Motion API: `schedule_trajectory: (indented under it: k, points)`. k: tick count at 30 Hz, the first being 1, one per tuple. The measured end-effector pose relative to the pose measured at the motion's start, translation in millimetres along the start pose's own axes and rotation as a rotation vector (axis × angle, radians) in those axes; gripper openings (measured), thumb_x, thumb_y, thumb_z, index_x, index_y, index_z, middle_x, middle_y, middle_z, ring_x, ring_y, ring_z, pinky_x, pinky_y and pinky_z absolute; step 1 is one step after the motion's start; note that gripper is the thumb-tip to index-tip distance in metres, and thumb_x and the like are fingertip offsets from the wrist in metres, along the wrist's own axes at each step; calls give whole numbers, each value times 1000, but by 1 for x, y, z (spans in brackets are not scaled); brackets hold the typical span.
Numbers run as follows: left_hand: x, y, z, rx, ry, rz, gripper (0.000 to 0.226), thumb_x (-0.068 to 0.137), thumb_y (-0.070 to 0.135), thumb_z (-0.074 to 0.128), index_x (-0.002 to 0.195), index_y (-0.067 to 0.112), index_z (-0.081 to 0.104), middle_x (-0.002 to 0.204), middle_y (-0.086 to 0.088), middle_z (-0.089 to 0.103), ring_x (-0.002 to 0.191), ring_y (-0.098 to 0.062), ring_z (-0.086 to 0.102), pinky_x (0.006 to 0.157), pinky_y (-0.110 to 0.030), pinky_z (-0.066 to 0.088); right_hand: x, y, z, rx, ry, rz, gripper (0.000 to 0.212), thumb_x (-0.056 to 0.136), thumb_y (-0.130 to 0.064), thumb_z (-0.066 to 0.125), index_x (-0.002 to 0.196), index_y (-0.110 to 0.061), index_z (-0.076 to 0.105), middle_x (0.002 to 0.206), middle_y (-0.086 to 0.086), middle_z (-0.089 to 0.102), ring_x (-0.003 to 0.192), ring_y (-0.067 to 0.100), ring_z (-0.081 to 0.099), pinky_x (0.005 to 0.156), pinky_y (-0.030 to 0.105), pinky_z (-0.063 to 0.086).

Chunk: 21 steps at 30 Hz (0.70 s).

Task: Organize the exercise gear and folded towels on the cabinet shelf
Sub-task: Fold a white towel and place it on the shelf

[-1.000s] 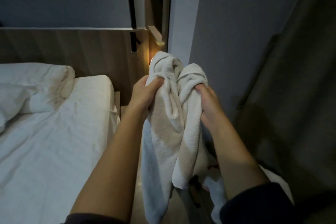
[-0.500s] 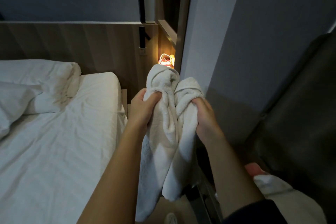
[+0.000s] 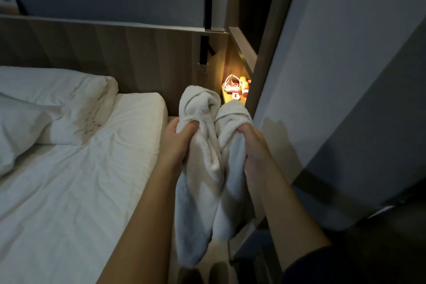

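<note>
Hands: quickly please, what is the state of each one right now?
Left hand: closed, gripping the white towel at its bunched top.
Right hand: closed, gripping the same towel beside it.

Items (image 3: 235,87) on the lit shelf (image 3: 227,99) are too small to identify. The white towel (image 3: 198,191) hides most fingers of the left hand (image 3: 177,140) and right hand (image 3: 253,147); the bed (image 3: 69,191) runs off frame left.
</note>
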State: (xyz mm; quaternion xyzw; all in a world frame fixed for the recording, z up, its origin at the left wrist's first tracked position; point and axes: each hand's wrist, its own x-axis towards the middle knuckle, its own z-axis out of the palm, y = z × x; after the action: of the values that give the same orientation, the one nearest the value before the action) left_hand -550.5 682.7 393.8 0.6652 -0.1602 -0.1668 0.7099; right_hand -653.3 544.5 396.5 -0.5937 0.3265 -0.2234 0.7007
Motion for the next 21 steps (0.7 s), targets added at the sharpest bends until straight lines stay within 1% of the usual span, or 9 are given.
schedule_trajectory:
  k: [2,5,8,10,14,15,16,18,21]
  points:
    - [24,-6,0,36,4,1,5,91,42,61,91,38,58,92,13,64,88,-6,61,55,-9,46,22,-2,7,-19,0,13,20,96,-18,52,79,-24,59,76,-7,62,70,10,59,74,34,50]
    - [69,-13,5,51,-5,-10,2,92,39,59,93,38,58,96,10,65,92,-9,61,65,-17,46,63,-6,18,-39,16,15,18,96,-17,52,80,-25,58,82,-5,61,76,13,58,86,42,48]
    - [126,-18,12,59,-35,-19,6,90,42,59,94,38,59,98,8,67,93,-11,62,68,-21,47,116,-12,32,-41,55,5,18,95,-17,52,80,-25,58,82,-5,61,77,13,57,90,44,48]
    - [169,-19,17,53,-59,-15,9,88,41,59,94,36,62,94,8,69,90,-9,64,66,-20,48,153,-17,41,-33,67,-3,18,95,-17,52,80,-24,59,82,-4,62,77,14,58,91,45,49]
    - [256,-19,23,55,-147,-55,6,89,36,60,94,34,63,90,9,68,90,-9,64,65,-18,49,226,-29,62,-27,140,7,18,96,-23,52,80,-23,59,81,-3,63,81,17,59,88,44,49]
    - [275,-19,24,47,-170,-68,8,88,36,61,94,33,64,90,8,69,90,-9,64,65,-18,49,242,-31,67,-17,163,15,19,97,-23,51,80,-22,60,80,-4,63,82,18,59,86,42,49]
    - [294,-18,24,38,-194,-72,10,85,36,62,94,32,65,90,7,70,90,-9,64,65,-19,50,257,-33,72,16,182,16,21,98,-22,50,80,-22,61,78,-5,64,82,17,60,82,38,50]
    - [328,-17,28,20,-243,-78,18,79,39,62,93,29,67,88,6,71,86,-6,66,64,-18,51,286,-38,80,84,220,32,22,99,-23,49,85,-21,66,79,-4,69,83,15,64,76,30,50]
    - [369,-20,37,28,-300,-93,18,82,36,63,96,25,67,86,8,70,83,-5,66,62,-15,51,323,-44,85,62,276,96,23,99,-26,49,82,-23,64,76,-2,68,74,13,65,66,28,51]
